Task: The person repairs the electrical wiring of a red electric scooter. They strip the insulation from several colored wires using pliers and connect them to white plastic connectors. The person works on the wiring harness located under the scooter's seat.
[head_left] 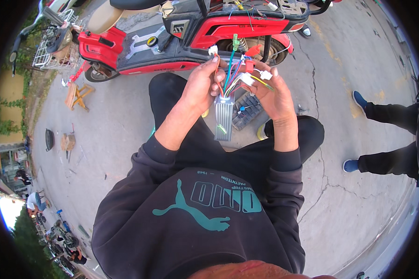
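A silver finned motor controller (224, 122) hangs upright above my lap, with a bundle of coloured wires (228, 79) fanning out of its top end. My left hand (201, 84) pinches an orange wire, whose white connector (213, 49) stands above the fingertips. On the other side my right hand (275, 96) is closed around several of the wires, its fingers partly behind them. Beside it are a red connector (249, 66) and white connectors (265, 75). A green connector (235, 42) tops a wire between the hands.
A red electric scooter (149, 65) stands ahead, with a roll of tape (152, 41) on its footboard. Below my hands lies a grey compartment tray (247, 111). A small wooden stool (79, 96) is at left; another person's shoes (351, 165) are at right.
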A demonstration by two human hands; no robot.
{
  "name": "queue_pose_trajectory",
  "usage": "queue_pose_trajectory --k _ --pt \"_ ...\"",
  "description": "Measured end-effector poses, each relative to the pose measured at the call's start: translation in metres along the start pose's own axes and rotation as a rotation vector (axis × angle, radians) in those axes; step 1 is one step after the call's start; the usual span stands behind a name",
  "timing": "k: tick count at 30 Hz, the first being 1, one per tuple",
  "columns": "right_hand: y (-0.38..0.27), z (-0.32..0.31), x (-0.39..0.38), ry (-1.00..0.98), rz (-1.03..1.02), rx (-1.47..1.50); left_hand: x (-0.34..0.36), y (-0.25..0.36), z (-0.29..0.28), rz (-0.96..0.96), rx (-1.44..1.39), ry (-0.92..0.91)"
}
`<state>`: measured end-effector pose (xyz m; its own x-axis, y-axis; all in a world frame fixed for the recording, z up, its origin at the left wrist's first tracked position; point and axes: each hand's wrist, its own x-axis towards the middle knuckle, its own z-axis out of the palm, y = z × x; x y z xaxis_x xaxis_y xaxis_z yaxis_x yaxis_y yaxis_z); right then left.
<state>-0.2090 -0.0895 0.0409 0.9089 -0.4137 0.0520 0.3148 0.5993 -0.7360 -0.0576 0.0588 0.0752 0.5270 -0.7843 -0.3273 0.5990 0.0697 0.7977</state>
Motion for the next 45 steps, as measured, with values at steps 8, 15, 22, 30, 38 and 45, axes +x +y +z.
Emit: queue_pose_trajectory --k 8,15,22,30,38,45 --pt "0.001 0.03 -0.022 0.189 -0.081 -0.245 -0.018 0.005 -0.005 0.017 -0.009 0.011" --pt "0.003 0.039 -0.039 0.183 -0.264 -0.888 -0.02 0.011 -0.005 0.121 0.031 -0.018" --pt "0.002 0.065 -0.053 0.127 -0.699 -1.434 -0.023 0.011 -0.006 0.164 0.124 0.051" --pt "0.006 0.067 -0.057 0.341 -0.279 -0.965 -0.062 0.017 -0.013 0.225 0.283 -0.236" --pt "0.037 0.081 -0.107 0.204 0.035 -0.705 -0.125 0.036 -0.043 0.074 0.675 -0.277" --pt "0.074 0.066 -0.131 0.208 0.281 -0.653 -0.128 -0.048 -0.094 -0.091 0.61 -0.365"
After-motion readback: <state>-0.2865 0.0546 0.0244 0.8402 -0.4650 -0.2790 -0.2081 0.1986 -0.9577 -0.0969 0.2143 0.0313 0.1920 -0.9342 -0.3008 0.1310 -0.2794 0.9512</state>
